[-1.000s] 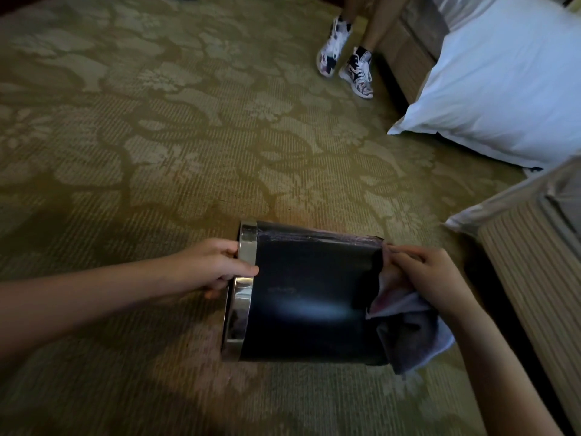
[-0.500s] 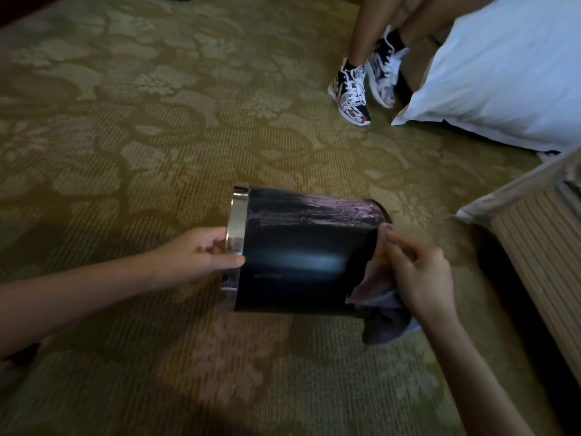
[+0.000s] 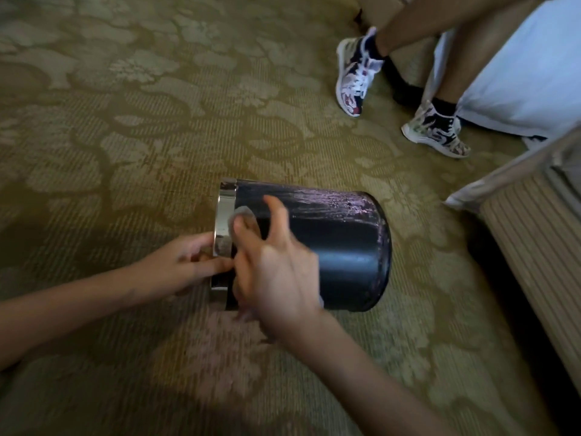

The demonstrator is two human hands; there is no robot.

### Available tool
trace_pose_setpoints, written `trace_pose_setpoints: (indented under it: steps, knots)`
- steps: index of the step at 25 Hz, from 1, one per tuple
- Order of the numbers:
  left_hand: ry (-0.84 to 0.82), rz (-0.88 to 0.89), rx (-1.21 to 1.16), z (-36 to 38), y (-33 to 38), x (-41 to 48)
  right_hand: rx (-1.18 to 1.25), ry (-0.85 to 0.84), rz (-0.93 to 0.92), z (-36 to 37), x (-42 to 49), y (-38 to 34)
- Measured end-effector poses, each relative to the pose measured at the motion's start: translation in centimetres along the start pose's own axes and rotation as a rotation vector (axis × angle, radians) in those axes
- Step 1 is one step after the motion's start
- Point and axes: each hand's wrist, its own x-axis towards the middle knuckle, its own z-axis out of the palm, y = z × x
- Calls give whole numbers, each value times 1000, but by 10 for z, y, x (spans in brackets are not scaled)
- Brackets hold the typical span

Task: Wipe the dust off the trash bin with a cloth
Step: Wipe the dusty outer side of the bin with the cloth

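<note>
— What has moved?
— The right hand (image 3: pixel 276 272) has slid with the cloth (image 3: pixel 242 214) from the bin's (image 3: pixel 345 247) base end to its rim end. The bin has swung a little, its base now nearer the camera.
— How does the bin lie?
— On its side on the carpet (image 3: pixel 125 136), chrome rim (image 3: pixel 224 209) to the left, base to the right.
— And the right hand's grip?
— It lies over the bin's side just beside the rim, motion-blurred. The cloth bulges up between two of its fingers, so it is pinched there and pressed to the black wall.
— The left hand (image 3: pixel 188 262)?
— At the bin's mouth, its fingers curled round the rim, the thumb on the outside.
— Any dust left?
— Pale streaks (image 3: pixel 333 201) along the bin's far side and round the base edge.
— What else is near?
— Beyond the bin, another person's sneakers (image 3: pixel 353 83) and a white pillow (image 3: pixel 528 73); right of the bin, a striped bed base (image 3: pixel 534 240).
</note>
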Motion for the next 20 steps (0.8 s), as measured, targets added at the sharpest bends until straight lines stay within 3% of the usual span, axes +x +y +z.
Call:
trace_pose_setpoints:
  steps: [7, 15, 20]
  knots:
    - [-48, -24, 64, -10, -1, 1, -108, 107, 493, -36, -40, 137]
    - [-108, -24, 80, -6, -3, -1, -219, 157, 444, -30, -51, 139]
    - [-17, -28, 59, -8, -8, 5, -140, 156, 432, -16, -90, 131]
